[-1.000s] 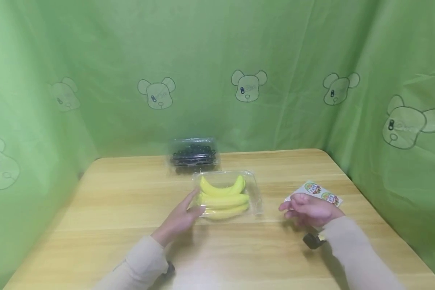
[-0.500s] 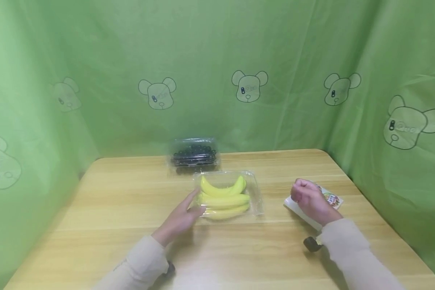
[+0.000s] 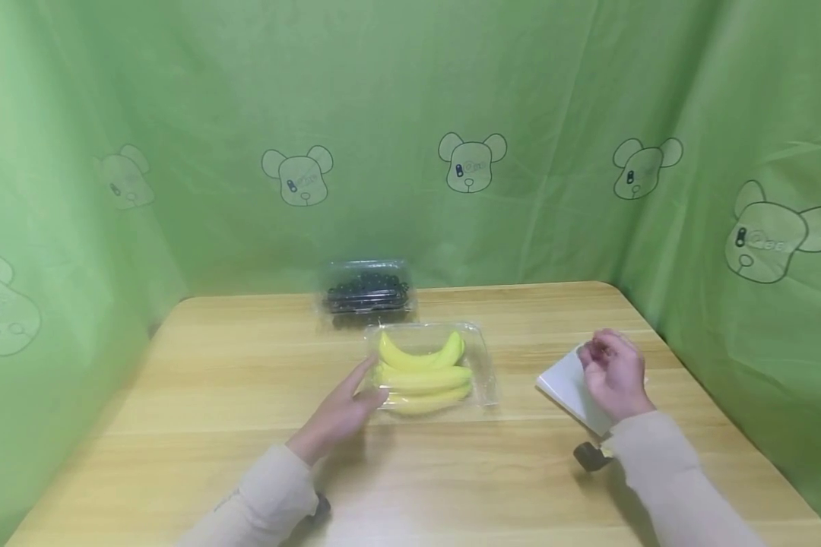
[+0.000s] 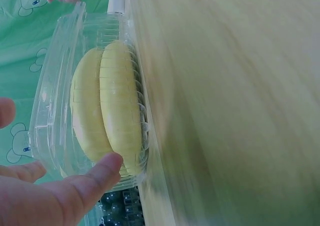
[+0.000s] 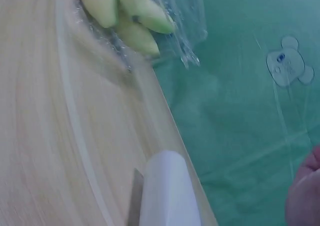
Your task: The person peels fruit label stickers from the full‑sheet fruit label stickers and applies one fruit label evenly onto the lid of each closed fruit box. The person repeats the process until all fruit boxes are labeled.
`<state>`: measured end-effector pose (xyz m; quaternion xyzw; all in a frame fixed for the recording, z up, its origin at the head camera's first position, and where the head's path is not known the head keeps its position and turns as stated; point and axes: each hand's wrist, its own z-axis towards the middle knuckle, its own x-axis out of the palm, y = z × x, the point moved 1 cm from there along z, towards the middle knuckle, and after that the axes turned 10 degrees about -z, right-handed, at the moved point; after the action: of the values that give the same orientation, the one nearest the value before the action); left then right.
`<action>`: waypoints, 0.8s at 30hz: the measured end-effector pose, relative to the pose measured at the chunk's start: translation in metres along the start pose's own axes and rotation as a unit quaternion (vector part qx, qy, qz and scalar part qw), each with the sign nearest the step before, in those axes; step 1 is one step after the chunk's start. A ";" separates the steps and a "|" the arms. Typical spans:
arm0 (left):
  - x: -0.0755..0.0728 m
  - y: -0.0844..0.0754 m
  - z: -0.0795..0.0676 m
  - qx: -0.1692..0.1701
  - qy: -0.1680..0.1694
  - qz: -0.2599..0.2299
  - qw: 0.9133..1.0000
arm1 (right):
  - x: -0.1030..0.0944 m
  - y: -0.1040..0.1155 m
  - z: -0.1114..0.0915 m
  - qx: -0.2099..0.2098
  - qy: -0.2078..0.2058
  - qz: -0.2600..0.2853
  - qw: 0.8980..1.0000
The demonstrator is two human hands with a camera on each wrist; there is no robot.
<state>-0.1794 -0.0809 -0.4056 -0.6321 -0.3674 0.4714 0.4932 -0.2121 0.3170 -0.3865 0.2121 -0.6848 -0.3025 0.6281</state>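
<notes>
A clear plastic fruit box (image 3: 482,365) holds several yellow bananas (image 3: 424,378). My left hand (image 3: 338,414) rests against the box's left end with its fingers extended; in the left wrist view a fingertip (image 4: 111,162) lies at the box's near corner. Over at the right, my right hand (image 3: 616,376) hovers above a white sticker sheet (image 3: 568,387), fingers bent loosely. From the left wrist view, a gap shows between that hand's fingers, and I see nothing held there. The hand covers the sheet's printed round stickers.
Behind the bananas stands another clear box (image 3: 369,292) of dark, grape-like fruit. Green curtains (image 3: 397,99) with printed bear heads enclose the wooden table (image 3: 246,365) at the back and sides. Small black devices (image 3: 591,456) sit at the wrists.
My right hand has shifted rightward across the sticker sheet, turning and curling its fingers; the printed stickers that showed before are now covered. The left hand and box have stayed put.
</notes>
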 end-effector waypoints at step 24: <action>-0.001 0.001 0.001 -0.003 0.004 -0.006 1.000 | -0.030 0.019 0.011 -0.053 -0.150 -0.388 0.908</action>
<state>-0.1810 -0.0822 -0.4067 -0.6335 -0.3707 0.4652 0.4949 -0.2177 0.3527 -0.3954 0.3795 -0.6181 -0.5861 0.3612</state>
